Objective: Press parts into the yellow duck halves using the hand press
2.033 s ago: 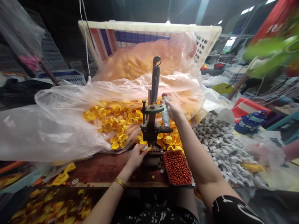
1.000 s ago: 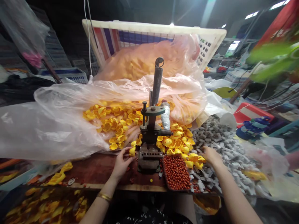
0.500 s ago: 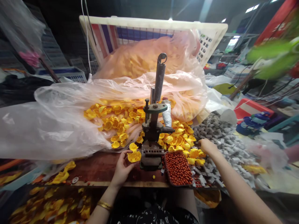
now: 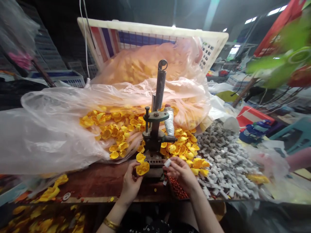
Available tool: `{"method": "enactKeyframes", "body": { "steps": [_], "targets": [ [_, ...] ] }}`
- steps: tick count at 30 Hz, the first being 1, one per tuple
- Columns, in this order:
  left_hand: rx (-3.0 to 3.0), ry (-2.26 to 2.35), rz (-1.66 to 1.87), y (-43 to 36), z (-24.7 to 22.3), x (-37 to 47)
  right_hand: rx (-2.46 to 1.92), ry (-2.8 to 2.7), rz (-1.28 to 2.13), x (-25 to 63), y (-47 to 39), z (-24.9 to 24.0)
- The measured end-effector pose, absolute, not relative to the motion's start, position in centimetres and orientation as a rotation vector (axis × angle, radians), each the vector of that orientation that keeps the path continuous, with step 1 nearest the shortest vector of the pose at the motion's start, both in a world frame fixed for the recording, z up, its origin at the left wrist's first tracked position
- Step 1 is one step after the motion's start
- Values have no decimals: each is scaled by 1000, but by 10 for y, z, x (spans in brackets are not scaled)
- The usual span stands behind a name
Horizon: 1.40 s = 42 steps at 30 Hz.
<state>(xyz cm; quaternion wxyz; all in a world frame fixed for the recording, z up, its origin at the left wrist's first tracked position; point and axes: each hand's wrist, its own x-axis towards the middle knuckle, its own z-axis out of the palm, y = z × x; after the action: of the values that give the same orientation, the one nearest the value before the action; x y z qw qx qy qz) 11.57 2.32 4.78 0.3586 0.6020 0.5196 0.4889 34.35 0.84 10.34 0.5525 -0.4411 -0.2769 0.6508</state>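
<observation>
My left hand [image 4: 131, 183] pinches a yellow plastic shell piece [image 4: 143, 168] with two hollow lobes, just left of the hand press [image 4: 155, 142]. Between the fingertips of my right hand [image 4: 182, 171] is a small whitish-grey block [image 4: 167, 162], in front of the press and to its right. The press stands upright, with a spring on top and a row of holes across its lower block. Under my right hand, partly covered by it, lies a tray of small red-brown beads [image 4: 177, 188].
A heap of grey-white blocks [image 4: 223, 165] spreads on the right. Yellow shells [image 4: 114, 132] spill from a clear plastic bag [image 4: 58, 129] behind the press. A white crate [image 4: 155, 27] leans behind it. A person's arm [image 4: 297, 160] shows at the right edge.
My right hand has moved left from the edge of the grey block heap to the press, now with a block in its fingers. My left hand still holds the yellow shell piece.
</observation>
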Motion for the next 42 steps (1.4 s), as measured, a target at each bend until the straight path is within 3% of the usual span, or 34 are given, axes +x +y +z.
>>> {"method": "enactKeyframes", "body": {
  "steps": [8,28,35,42],
  "targets": [
    [1768,1341,1401,12,47,123,-813,-393,1853,300,-10,93],
    [2156,1274,1581,5,47,125,-1146,-514,1559,255,-16,89],
    [2083,1206,1526,5,55,127,-1290,-843,1268,267,-8,75],
    [1607,1337,1488,12,52,119,-2061,-1626,333,343,-1,77]
  ]
}}
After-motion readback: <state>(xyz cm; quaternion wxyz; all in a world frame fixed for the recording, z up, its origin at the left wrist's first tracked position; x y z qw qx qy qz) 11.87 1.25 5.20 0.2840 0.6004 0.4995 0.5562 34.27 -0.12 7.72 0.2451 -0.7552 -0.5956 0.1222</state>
